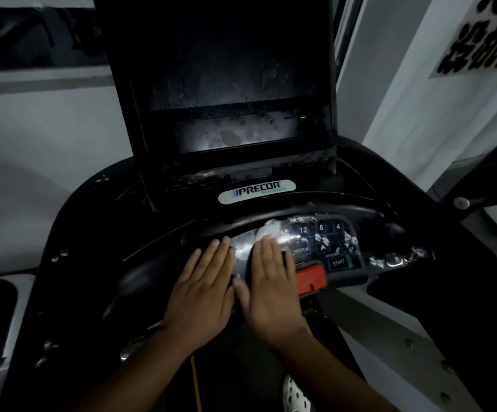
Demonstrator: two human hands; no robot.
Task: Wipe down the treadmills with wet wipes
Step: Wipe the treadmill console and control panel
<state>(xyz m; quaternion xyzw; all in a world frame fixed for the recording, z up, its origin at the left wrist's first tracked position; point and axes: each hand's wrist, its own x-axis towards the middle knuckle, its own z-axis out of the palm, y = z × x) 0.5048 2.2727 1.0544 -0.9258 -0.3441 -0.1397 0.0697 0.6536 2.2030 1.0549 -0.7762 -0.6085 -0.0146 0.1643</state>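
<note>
A black treadmill console fills the view, with a dark screen standing above it. My left hand lies flat with straight fingers on the control panel. Beside it, my right hand also lies flat and presses a white wet wipe, which shows past its fingertips. The wipe sits on the glossy keypad with number keys. Wet streaks shine on the panel between the hands.
A red stop button and a START key lie just right of my right hand. White walls stand on both sides, the right one with a black-lettered sign. A white shoe shows below.
</note>
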